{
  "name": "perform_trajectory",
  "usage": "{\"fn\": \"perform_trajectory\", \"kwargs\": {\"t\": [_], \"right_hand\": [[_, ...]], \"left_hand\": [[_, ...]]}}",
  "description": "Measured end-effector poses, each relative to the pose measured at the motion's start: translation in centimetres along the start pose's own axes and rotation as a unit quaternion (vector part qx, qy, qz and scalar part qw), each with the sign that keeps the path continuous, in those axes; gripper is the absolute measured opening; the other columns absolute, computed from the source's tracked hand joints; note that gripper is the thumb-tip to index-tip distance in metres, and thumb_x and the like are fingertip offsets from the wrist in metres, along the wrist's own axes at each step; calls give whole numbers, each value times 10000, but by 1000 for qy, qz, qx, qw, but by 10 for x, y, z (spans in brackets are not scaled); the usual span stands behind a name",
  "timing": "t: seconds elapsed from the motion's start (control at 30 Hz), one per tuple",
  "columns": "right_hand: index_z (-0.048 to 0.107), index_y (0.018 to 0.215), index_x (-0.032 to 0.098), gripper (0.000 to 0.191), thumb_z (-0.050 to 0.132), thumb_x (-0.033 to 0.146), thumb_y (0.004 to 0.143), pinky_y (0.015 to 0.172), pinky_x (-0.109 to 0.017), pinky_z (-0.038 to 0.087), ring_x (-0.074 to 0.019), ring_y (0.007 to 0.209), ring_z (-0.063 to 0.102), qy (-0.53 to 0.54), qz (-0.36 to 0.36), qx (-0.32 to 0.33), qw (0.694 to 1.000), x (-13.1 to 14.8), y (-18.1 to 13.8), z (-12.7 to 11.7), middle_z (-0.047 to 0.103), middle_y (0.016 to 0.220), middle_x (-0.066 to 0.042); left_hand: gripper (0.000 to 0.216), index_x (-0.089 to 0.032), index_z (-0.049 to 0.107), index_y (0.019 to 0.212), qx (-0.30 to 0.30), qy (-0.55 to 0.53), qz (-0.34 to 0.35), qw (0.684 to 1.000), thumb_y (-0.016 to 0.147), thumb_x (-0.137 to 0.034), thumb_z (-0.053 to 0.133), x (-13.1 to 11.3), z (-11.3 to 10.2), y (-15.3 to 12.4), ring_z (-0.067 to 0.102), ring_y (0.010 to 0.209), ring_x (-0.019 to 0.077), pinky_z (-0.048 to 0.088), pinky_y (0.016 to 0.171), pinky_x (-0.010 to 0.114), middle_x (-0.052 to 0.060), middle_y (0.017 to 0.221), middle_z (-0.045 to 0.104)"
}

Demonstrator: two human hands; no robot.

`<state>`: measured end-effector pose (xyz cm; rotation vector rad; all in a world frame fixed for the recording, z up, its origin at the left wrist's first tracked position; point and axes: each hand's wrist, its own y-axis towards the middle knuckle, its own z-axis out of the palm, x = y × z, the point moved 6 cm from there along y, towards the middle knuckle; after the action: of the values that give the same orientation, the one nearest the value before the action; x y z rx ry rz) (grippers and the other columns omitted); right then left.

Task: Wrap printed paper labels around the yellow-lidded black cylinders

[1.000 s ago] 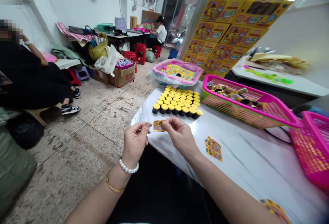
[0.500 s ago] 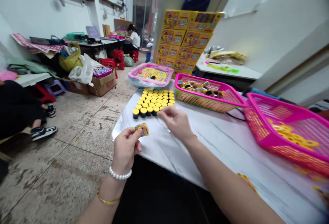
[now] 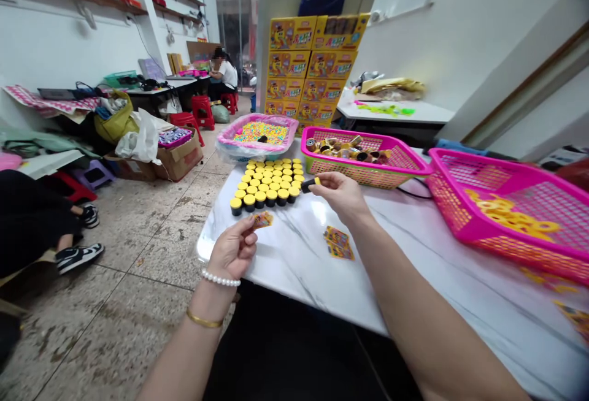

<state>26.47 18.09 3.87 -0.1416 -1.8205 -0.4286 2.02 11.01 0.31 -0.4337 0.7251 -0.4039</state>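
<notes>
My left hand (image 3: 234,248) pinches a small yellow sticker (image 3: 262,219) just above the near left edge of the white marble table (image 3: 414,254). My right hand (image 3: 340,194) is farther out over the table and grips a small black pot with a yellow lid (image 3: 310,184), lifted from the right end of a block of several such pots (image 3: 269,183). A few more stickers (image 3: 338,243) lie flat on the table near my right forearm.
A pink basket (image 3: 368,162) of gold and black parts stands behind the pots, a second pink basket (image 3: 515,217) with yellow rings at right. A tub of coloured beads (image 3: 257,134) sits at the far end. Yellow cartons (image 3: 313,70) are stacked behind. People sit at left and far back.
My right hand let go of the sticker, reached forward to the block of pots and picked one up. My left hand kept the sticker. My head turned right.
</notes>
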Motion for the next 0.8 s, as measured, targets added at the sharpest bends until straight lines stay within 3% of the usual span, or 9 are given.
{"fn": "perform_trajectory", "kwargs": {"t": [0.1, 0.17, 0.23, 0.37, 0.5, 0.7, 0.8], "right_hand": [[708, 905, 203, 332, 813, 361, 633, 859, -396, 560, -208, 873, 704, 230, 48, 176, 956, 25, -23, 25, 751, 939, -53], [735, 908, 207, 342, 843, 368, 627, 887, -382, 552, -191, 873, 705, 269, 62, 243, 930, 38, -41, 39, 757, 930, -38], [746, 906, 201, 342, 857, 359, 625, 898, -360, 538, -170, 851, 696, 257, 67, 272, 925, 42, -52, 49, 757, 901, -27], [709, 857, 172, 330, 848, 374, 637, 815, -325, 537, -144, 763, 668, 197, 53, 247, 947, 38, -54, 53, 731, 824, -13], [628, 870, 186, 303, 816, 324, 677, 758, -311, 545, -143, 751, 668, 130, -24, 191, 973, 42, -54, 46, 718, 858, -19], [638, 949, 199, 279, 774, 289, 722, 806, -337, 570, -166, 845, 690, 43, -80, 226, 970, 52, -67, 49, 732, 1058, -75], [608, 918, 204, 279, 780, 316, 728, 749, -310, 568, -146, 795, 674, 70, -67, 220, 971, 48, -65, 50, 730, 1047, -69]], "left_hand": [[146, -113, 570, 810, 0, -26, -18, 999, 950, -96, 531, 0, 5, 4, 336, 336, -19, 150, 259, 77, -31, 631, 547], [154, -120, 567, 823, 13, -38, -25, 999, 967, -110, 513, 0, 11, 6, 324, 327, -18, 148, 257, 80, -47, 615, 509], [161, -126, 569, 840, 28, -48, -24, 998, 983, -127, 495, 0, 15, 8, 323, 319, -16, 148, 254, 84, -55, 609, 491], [161, -130, 565, 853, 40, -58, -12, 997, 991, -127, 483, 2, 20, 9, 336, 311, -13, 161, 251, 88, -56, 611, 505], [159, -130, 542, 832, 19, -68, 0, 998, 980, -100, 490, 5, 20, 11, 340, 307, -14, 162, 248, 88, -44, 627, 552], [171, -116, 548, 805, 22, -69, 16, 997, 965, -82, 499, 4, 23, 17, 339, 314, -12, 158, 252, 93, -30, 624, 564], [154, -106, 567, 793, 27, -50, 43, 997, 943, -85, 534, 6, 22, 18, 358, 332, -9, 165, 261, 94, -21, 638, 572]]}}
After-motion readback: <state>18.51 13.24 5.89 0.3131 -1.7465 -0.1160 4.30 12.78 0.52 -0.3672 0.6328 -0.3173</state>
